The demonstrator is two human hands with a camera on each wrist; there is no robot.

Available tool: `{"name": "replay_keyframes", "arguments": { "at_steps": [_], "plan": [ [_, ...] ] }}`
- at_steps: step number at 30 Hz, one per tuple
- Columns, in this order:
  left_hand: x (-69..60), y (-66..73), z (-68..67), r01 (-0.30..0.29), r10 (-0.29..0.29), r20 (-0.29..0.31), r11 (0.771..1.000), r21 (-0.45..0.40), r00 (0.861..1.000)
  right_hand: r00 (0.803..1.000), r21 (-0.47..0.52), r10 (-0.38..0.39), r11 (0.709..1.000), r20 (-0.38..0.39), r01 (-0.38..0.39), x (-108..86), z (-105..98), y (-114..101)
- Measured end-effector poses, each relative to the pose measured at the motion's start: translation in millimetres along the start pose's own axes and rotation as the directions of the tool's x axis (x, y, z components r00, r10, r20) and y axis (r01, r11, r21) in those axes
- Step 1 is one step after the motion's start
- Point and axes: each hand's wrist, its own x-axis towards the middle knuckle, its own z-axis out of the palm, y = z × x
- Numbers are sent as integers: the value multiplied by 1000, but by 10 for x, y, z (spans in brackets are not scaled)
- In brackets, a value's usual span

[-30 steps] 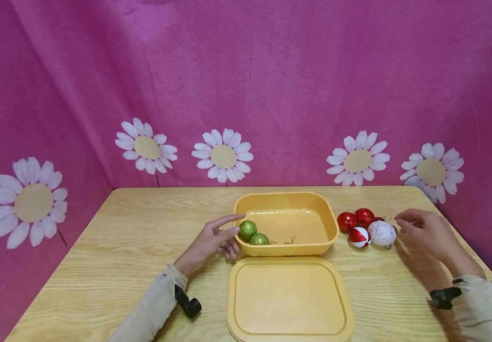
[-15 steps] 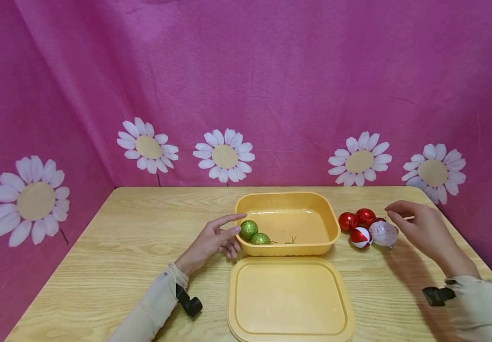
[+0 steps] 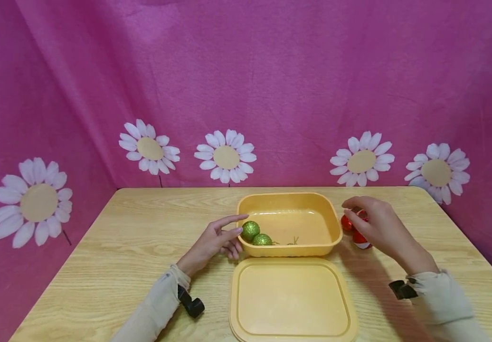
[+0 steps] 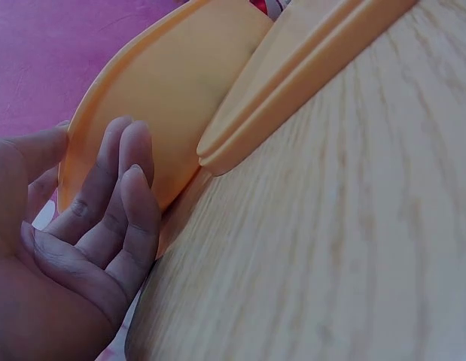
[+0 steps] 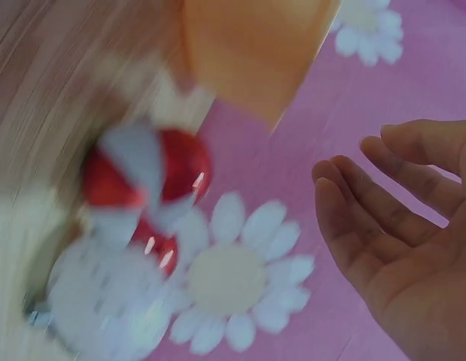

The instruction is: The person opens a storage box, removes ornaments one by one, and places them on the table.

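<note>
My left hand [image 3: 212,241] rests at the left end of a yellow plastic box [image 3: 329,247], its forefinger reaching over the rim. In the left wrist view, the other fingers [image 4: 135,195] bend loosely outside the wall. Two glittery green baubles [image 3: 250,230] lie inside the box near that hand. Above the bauble cluster at the right, my right hand [image 3: 378,228] hovers with nothing held. Partly hidden under it are red baubles [image 3: 346,223]. A red-and-white striped bauble [image 5: 146,169] and a speckled white bauble [image 5: 108,301] appear blurred in the right wrist view, apart from the fingers.
A flat yellow lid [image 3: 293,299] lies on the wooden table [image 3: 143,237] just in front of the box. A magenta curtain [image 3: 271,85] with printed daisies hangs behind and at both sides.
My right hand has swung leftward from the right side of the baubles to above them, now hiding the white one in the head view. The left hand stays at the box.
</note>
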Motion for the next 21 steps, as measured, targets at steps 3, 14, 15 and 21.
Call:
{"name": "replay_keyframes", "arguments": {
  "at_steps": [3,14,15,21],
  "plan": [
    [0,-2,4,0,0,1,1000,-1,1000,998,11,-56,998,25,56,50,119,-140],
    [-15,7,8,-3,3,-3,1000,-14,1000,984,93,-120,990,129,108,262,572,-459],
    [-15,8,8,-6,6,-3,1000,-13,1000,982,98,-136,987,133,123,281,615,-487],
    [-8,6,3,-21,21,3,1000,-6,1000,964,149,-182,977,196,154,363,824,-660]
  ]
}}
